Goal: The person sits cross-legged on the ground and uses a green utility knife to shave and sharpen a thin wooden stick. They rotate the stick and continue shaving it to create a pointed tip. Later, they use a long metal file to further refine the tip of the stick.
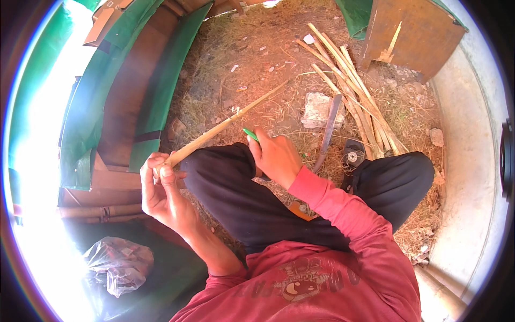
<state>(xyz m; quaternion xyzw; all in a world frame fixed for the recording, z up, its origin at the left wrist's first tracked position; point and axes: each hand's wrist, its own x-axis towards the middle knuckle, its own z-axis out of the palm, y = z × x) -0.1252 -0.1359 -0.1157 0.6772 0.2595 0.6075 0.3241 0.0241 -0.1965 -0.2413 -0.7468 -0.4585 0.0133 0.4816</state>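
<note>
My left hand (pixel 166 188) pinches the near end of a long bamboo strip (pixel 209 134) between thumb and fingers. From there the strip slants up and away to the right, narrowing toward its far end, with a node partway along. Close to the strip's middle, my right hand (pixel 276 155) is closed around a slim green pen-like tool (pixel 250 134). Only its bright green end sticks out past my fingers; the rest is hidden in the hand. A gap shows between this tool and the strip.
A machete-like blade (pixel 328 131) leans against a pale stone block (pixel 319 110). Several bamboo strips (pixel 354 80) lie piled beyond my right knee. Green-covered boards (pixel 166 80) stand at left, near a clear plastic bag (pixel 122 263). A pale wall (pixel 472 134) rises at right.
</note>
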